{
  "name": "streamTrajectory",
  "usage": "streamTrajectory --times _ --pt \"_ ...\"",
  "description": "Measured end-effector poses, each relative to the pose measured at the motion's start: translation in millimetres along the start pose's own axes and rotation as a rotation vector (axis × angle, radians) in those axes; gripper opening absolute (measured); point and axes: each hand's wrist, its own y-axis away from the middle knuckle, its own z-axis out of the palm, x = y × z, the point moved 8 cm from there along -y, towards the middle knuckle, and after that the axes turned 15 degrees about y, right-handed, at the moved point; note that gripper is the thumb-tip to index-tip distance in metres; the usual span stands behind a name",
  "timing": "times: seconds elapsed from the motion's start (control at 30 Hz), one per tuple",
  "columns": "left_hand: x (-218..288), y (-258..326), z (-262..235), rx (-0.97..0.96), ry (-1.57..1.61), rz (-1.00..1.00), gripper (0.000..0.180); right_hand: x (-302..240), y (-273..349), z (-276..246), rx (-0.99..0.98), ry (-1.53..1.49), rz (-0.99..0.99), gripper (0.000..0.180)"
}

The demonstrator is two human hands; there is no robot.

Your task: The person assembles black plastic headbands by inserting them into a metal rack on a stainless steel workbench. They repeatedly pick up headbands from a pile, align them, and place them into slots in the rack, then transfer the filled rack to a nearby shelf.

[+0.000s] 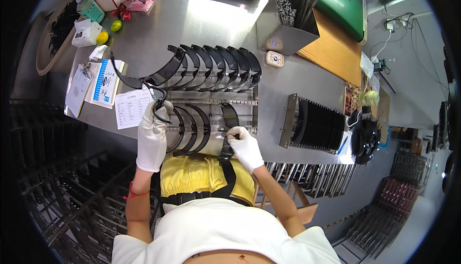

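Observation:
My left hand [153,128], in a white glove, is closed round one arm of a black glasses frame [139,82]. The frame is raised over the table's left part, its other arm curving up and away. My right hand [244,145], also gloved, pinches a dark curved lens [230,116] at the near right of a metal rack [211,102]; its fingertips are partly hidden. In the rack's far row several black curved lenses [225,67] stand side by side. Several thinner black curved pieces [194,127] stand in the near row, between my hands.
A slotted holder packed with black pieces [317,125] sits to the right. Behind stands a metal bin of thin wires [293,29], beside a small soap-like box [274,58]. Papers [134,108], a clipboard [79,89], a tissue pack [87,33] and yellow-green fruit [102,37] lie left.

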Motion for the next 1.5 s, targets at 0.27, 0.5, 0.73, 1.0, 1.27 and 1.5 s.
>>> streamTrajectory --times 0.27,0.5,0.73,1.0,1.27,1.5 --pt "1.2 26.6 -19.7 0.188 0.011 -0.172 0.017 -28.9 4.8 17.4 0.123 0.269 -0.145 0.014" --pt "9.4 40.1 -9.6 -0.024 0.178 -0.048 0.042 -57.1 3.0 30.8 -0.240 0.489 -0.346 0.037" --pt "-16.7 59.8 84.8 -0.652 0.673 -0.596 0.040 -68.0 -0.6 -54.8 -0.373 -0.681 0.052 0.044" --pt "-20.6 62.5 51.2 0.028 1.733 -0.905 0.031 -34.4 -6.9 -92.1 0.150 0.202 -0.034 0.028" --pt "33.9 59.2 -50.6 0.460 0.045 0.187 0.030 -17.8 -18.7 -13.3 0.205 0.672 -0.241 0.028" --pt "102.3 79.9 -53.5 -0.356 -1.025 1.238 0.029 -25.8 -24.1 -9.9 0.072 0.667 -0.172 0.043"
